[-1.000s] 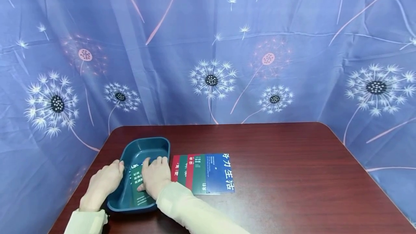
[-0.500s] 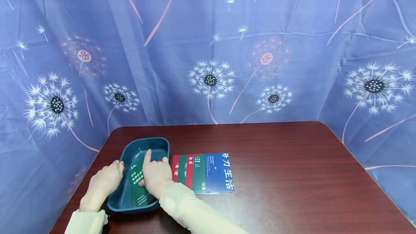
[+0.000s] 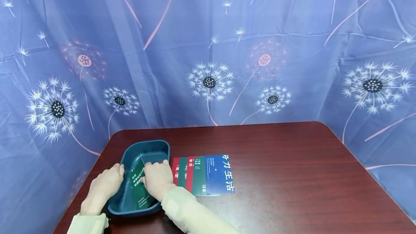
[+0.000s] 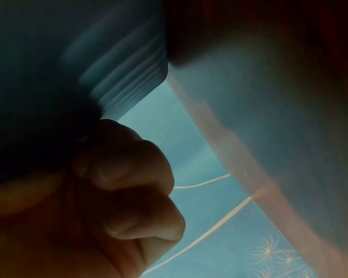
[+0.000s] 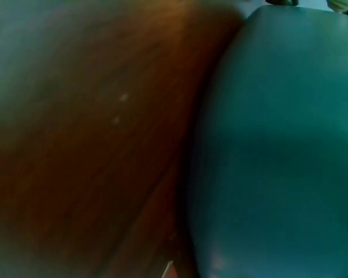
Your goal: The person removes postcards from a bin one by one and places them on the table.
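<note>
A dark teal basin (image 3: 146, 147) stands at the left of the table. Inside it lies a green printed card (image 3: 139, 187) with white lettering, its right part tilted up. My right hand (image 3: 158, 180) is over the basin with curled fingers, pinching the card's right edge; the fingertips are partly hidden. A small red and blue bit shows behind those knuckles. My left hand (image 3: 105, 183) grips the basin's left rim; in the left wrist view its curled fingers (image 4: 139, 220) sit against the basin's ribbed side (image 4: 133, 75).
Right of the basin, several overlapping red, green and blue cards (image 3: 221, 176) lie fanned in a row. The brown table (image 3: 292, 176) extends to the right. A blue dandelion-print curtain (image 3: 182, 46) hangs behind. The right wrist view shows the basin's outer wall (image 5: 278, 150).
My right hand's extended index finger has curled in, and the green card has tilted up at its right side. My left hand keeps its place on the rim.
</note>
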{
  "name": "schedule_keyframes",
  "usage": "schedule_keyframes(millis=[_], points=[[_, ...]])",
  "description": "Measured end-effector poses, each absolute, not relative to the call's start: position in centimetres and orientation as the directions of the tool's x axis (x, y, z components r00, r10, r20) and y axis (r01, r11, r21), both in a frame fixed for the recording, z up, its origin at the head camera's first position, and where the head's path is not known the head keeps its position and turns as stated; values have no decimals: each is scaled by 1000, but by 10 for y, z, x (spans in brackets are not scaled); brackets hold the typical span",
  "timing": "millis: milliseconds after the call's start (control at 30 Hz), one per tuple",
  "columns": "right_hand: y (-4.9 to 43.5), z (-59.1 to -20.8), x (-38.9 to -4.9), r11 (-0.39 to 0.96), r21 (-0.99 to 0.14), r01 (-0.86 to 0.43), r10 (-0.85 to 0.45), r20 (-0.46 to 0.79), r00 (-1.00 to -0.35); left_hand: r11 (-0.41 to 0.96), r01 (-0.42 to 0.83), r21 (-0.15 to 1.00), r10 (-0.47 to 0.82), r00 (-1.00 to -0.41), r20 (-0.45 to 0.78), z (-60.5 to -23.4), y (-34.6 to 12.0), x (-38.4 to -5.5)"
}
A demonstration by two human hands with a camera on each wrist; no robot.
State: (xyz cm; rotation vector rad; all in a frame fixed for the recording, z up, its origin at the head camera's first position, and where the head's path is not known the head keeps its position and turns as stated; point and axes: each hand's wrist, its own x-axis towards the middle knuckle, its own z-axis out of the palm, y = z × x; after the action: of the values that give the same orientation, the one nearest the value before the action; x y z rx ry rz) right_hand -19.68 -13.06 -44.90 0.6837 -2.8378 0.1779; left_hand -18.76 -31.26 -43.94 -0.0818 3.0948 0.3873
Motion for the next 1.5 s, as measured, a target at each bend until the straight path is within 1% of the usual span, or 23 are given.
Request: schedule_keyframes(millis=[233,500,700,800,867,967,1033,1300,1400,1500], points=[[-128,-448,-197,870,-133,-475,-431,264,-863,969,-56,240,-51,-998,-26,-439,-312,-187],[-127,-444,-200,849,-248,-467,-418,226,-880,968,-51,245,-46,-999,-28,-438,-311,-187],[-125,-441,-199,819,-299,-490,-417,277,-866,968,-49,247,-45,-999,-22,-439,-313,-185],[-120,-439,-200,762,-385,-522,-422,316,-850,966,-53,252,-49,-999,-22,-438,-312,-185],[-116,-437,-202,695,-485,-530,-418,327,-848,966,-54,254,-51,-999,-20,-437,-311,-185],[-110,-430,-201,589,-620,-518,-406,328,-853,967,-50,250,-48,-999,-14,-436,-310,-185],[-106,-424,-199,541,-675,-502,-392,327,-860,969,-46,244,-47,-999,-4,-436,-310,-186],[-69,-397,-195,416,-786,-457,-321,343,-883,971,-51,234,-53,-999,2,-436,-310,-187],[-50,-395,-196,387,-818,-425,-288,331,-899,970,-49,238,-50,-999,-1,-435,-310,-186],[-28,-394,-197,373,-847,-379,-274,290,-917,969,-51,240,-52,-999,-3,-436,-311,-185]])
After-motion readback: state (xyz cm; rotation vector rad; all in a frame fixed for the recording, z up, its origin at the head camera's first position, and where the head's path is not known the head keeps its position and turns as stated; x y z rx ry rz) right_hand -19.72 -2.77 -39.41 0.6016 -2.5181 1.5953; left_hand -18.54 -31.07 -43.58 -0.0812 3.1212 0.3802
